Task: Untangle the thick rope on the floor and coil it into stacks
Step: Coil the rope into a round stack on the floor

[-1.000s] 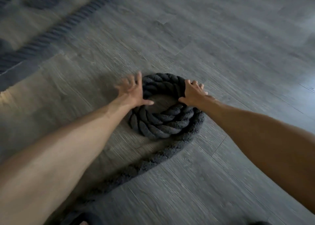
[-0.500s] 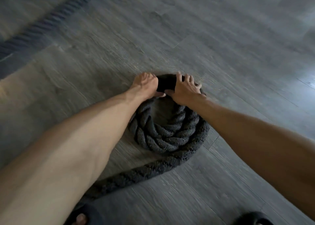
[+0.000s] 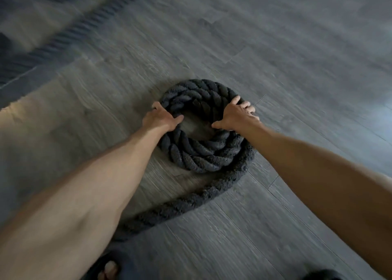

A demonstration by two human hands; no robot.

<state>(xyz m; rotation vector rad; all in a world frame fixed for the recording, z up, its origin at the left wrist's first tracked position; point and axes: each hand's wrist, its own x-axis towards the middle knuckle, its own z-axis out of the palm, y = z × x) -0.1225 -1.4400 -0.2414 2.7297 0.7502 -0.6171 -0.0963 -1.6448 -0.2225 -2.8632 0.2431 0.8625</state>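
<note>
Grey wood-plank floor is filling the whole view; edges blurred.

Thick dark twisted rope: one far stretch is running diagonally across the upper left, well apart from the hands and too blurred to tell whether it is tangled.

Coil: lying flat on the floor at centre, a closed ring of stacked turns with bare floor showing in its middle. Exact number of turns cannot be read.

Loose tail: leaving the coil at its right side, just below the right hand, hugging the near edge, then running away toward the lower left, passing behind the left forearm toward the person's foot.

Right hand: clamping the coil's right side, fingers curled over the outer edge, thumb pointing into the ring.

Left hand: gripping the coil's left side, thumb hooked into the ring, fingers wrapped over the outside.

Judgement: both hands are bracing or squaring the stack. The next turn depends on the tail. Its long axis is running right to lower left on the near side, and the right hand is sitting closer to the point where it departs the coil. The slack is lying nearer the left arm.
</note>
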